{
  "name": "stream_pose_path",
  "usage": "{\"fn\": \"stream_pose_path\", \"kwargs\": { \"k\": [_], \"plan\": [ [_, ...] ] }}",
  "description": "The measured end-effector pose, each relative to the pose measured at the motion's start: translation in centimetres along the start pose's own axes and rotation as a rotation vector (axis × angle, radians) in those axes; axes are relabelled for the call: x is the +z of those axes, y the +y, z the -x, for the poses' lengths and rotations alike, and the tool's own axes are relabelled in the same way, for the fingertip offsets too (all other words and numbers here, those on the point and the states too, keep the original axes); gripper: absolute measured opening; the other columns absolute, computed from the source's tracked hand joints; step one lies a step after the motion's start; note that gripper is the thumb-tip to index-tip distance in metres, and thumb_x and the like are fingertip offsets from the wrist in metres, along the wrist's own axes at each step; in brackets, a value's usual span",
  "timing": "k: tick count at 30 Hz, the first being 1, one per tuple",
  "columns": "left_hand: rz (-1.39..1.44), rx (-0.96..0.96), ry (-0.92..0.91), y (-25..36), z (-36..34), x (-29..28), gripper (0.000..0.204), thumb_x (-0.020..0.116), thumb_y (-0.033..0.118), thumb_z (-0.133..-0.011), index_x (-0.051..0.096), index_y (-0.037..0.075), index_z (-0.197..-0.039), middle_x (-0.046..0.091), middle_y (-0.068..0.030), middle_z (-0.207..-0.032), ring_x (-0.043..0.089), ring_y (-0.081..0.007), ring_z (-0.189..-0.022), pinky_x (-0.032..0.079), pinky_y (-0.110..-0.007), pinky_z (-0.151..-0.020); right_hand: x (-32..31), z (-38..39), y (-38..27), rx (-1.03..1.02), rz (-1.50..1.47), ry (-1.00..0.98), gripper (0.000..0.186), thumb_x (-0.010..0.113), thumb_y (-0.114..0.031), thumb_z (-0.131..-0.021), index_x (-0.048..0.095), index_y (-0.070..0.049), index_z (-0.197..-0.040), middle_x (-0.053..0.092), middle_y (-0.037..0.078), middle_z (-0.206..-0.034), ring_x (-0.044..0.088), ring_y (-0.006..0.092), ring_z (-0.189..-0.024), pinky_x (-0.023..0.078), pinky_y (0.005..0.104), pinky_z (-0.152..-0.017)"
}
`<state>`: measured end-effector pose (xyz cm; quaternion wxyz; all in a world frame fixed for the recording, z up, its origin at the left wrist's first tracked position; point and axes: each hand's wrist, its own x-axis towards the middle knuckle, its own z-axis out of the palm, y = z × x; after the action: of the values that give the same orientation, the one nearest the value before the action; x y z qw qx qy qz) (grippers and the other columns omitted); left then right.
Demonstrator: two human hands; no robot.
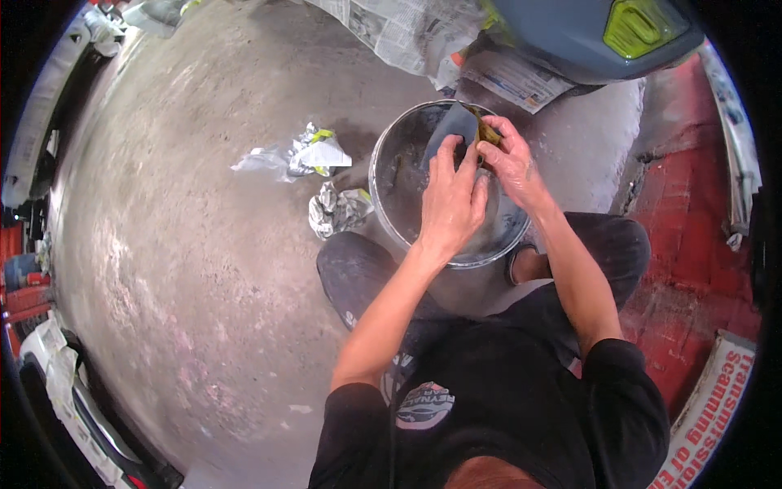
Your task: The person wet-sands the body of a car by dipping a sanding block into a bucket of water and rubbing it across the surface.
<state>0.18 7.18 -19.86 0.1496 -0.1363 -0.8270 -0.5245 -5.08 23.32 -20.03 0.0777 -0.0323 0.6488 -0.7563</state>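
Note:
Over a round grey bucket, both of my hands grip a folded sheet of sandpaper. One of its faces is dark grey, the other yellowish brown. My left hand has its fingers closed on the sheet's lower edge. On the opposite side, my right hand pinches the brown part between thumb and fingers. The two hands nearly meet at the fold. Cloudy grey shows inside the bucket; whether that is water or its bottom, I cannot tell.
Crumpled paper and plastic scraps lie left of the bucket. Ahead, a grey painted panel with a yellow-green insert rests over newspaper. Red paving and a lettered board are at the right. A masked car part lies at the left.

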Motion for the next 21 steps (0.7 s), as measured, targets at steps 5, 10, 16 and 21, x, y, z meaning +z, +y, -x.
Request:
{"fn": "stream_pose_path", "kwargs": {
  "k": [5,10,16,21],
  "plan": [
    [0.281,-0.132,0.119,-1.9,-0.6,-1.2,0.035,0.063,0.011,-0.096,0.062,-0.005,-0.127,0.061,-0.0211,-0.128,0.062,-0.0325,-0.117,0.048,-0.041,-0.102,-0.6,0.1,-1.1,-0.014,0.190,-0.008,0.041,0.074,-0.016,-0.096,0.058,-0.001,-0.131,0.070,0.008,-0.115,0.064,0.0141,-0.106,0.051,0.0303,-0.094],
    [0.427,-0.318,0.109,-3.0,-0.5,-0.9,0.029,0.071,0.014,-0.097,0.065,-0.005,-0.117,0.069,-0.0112,-0.107,0.065,-0.0195,-0.094,0.052,-0.034,-0.083,-0.5,-0.3,-1.3,-0.016,0.261,0.067,0.032,0.073,-0.014,-0.097,0.062,0.001,-0.123,0.072,0.006,-0.109,0.066,0.0114,-0.099,0.052,0.0279,-0.090],
    [0.663,-0.429,0.110,-2.7,-0.7,-0.3,0.023,0.067,0.013,-0.101,0.066,-0.005,-0.116,0.070,-0.0094,-0.103,0.066,-0.0126,-0.084,0.055,-0.029,-0.074,0.5,0.2,-1.1,-0.082,0.347,0.043,0.035,0.073,-0.014,-0.096,0.061,0.000,-0.126,0.071,0.006,-0.114,0.064,0.0117,-0.104,0.051,0.0291,-0.092],
    [1.064,-0.498,0.101,-2.0,-0.9,-0.9,0.026,0.059,0.013,-0.106,0.065,-0.008,-0.120,0.066,-0.0092,-0.114,0.069,-0.0181,-0.098,0.063,-0.030,-0.079,2.7,1.7,-2.1,-0.276,0.617,-0.055,0.044,0.069,-0.006,-0.090,0.058,-0.003,-0.133,0.068,0.006,-0.120,0.063,0.0127,-0.111,0.051,0.0309,-0.096]
  ]
}}
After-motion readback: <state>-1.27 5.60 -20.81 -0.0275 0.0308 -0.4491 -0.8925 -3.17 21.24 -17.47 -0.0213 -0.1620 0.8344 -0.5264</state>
